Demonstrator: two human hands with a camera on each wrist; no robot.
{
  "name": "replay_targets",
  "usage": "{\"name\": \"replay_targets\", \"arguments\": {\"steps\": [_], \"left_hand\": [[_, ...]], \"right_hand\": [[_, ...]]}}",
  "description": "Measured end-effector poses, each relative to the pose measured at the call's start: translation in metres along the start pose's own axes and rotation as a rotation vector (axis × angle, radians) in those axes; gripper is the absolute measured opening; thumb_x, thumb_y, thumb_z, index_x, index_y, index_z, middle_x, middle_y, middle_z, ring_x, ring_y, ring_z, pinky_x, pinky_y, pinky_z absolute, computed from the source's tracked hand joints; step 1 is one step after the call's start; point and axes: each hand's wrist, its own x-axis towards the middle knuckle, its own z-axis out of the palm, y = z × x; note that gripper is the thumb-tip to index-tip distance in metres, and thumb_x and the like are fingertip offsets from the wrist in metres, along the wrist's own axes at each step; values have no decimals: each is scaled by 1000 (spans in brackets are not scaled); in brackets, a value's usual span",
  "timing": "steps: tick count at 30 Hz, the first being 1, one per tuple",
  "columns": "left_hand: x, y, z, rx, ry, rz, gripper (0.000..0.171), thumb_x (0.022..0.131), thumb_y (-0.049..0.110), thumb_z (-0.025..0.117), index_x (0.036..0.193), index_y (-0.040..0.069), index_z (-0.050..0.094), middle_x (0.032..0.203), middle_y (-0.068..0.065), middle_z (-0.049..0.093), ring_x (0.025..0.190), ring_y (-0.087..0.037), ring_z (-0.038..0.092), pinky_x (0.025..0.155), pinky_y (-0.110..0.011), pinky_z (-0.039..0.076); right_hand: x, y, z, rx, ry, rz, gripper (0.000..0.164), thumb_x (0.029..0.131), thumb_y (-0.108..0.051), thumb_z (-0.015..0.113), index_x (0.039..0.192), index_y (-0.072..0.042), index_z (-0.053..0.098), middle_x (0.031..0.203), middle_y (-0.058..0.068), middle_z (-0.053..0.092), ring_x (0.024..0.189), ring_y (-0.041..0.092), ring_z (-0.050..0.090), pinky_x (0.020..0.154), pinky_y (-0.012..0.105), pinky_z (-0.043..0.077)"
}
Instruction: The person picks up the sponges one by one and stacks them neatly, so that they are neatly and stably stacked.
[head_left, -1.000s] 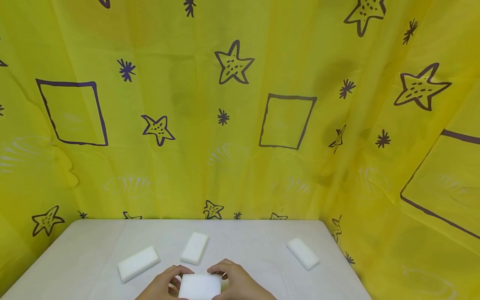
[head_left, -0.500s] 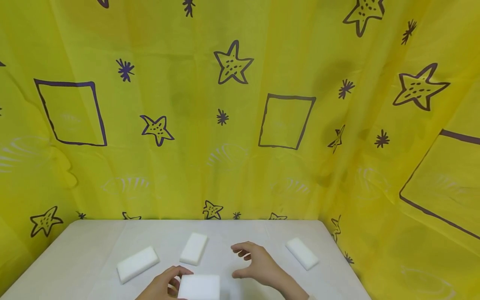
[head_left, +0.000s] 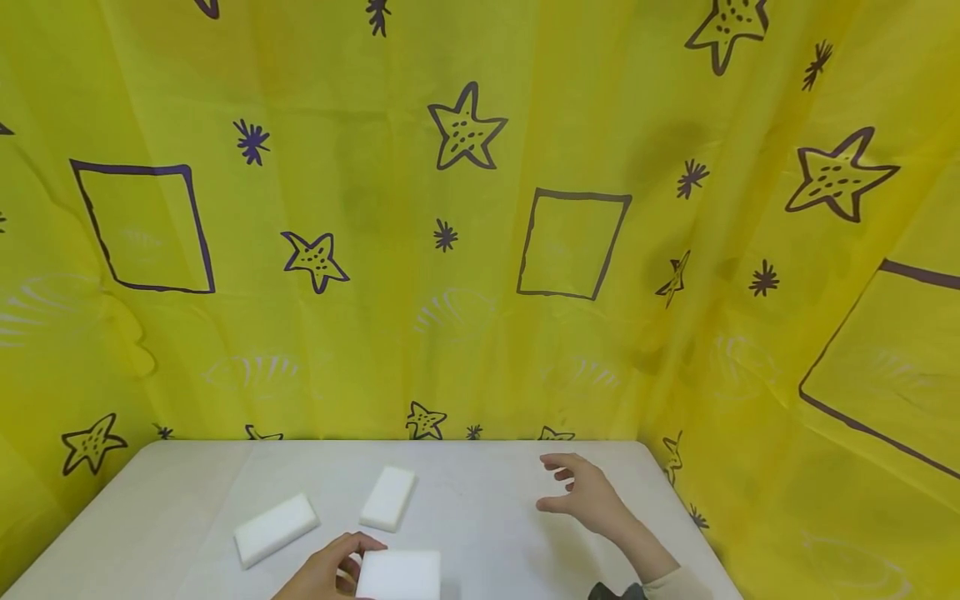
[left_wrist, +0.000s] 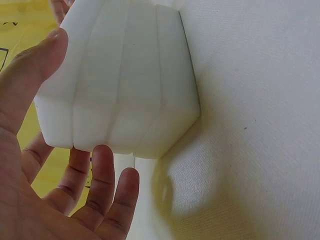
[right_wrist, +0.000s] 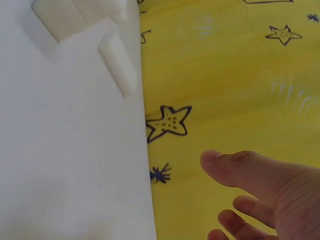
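Alone now, the left hand (head_left: 322, 573) grips the stack of white sponge blocks (head_left: 400, 575) just to its right, between thumb and fingers. The right hand (head_left: 587, 497) has left the stack and swung well rightward, thumb spread from curved fingers, grasping nothing, apparently leaving the steadying to its partner. A lone sponge seen there a half-second ago is out of sight, probably behind that hand. Ahead of the left hand lie a nearer sponge (head_left: 276, 531) and a farther sponge (head_left: 388, 497).
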Motion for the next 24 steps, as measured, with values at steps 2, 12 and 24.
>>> {"name": "replay_targets", "arguments": {"steps": [2,12,24], "left_hand": [[0,0,0,0,0,2,60,77,15,84,125,-4,54,106,-3,52,82,-9,55,70,-23,48],[-2,-1,0,8,-5,19,59,77,13,84,125,-4,54,106,0,52,82,-7,54,70,-23,48],[-2,-2,0,16,-6,56,57,77,11,83,124,-3,54,107,5,52,82,-4,55,70,-22,48]], "right_hand": [[2,9,-7,-24,31,37,65,68,-17,90,126,-3,63,117,10,66,103,28,62,87,44,51],[-1,61,-33,-64,76,138,66,70,-16,88,128,2,60,123,23,63,107,39,61,86,49,52],[-5,109,-40,-78,51,226,70,71,-18,87,129,9,56,122,30,60,107,45,59,88,52,51]]}}
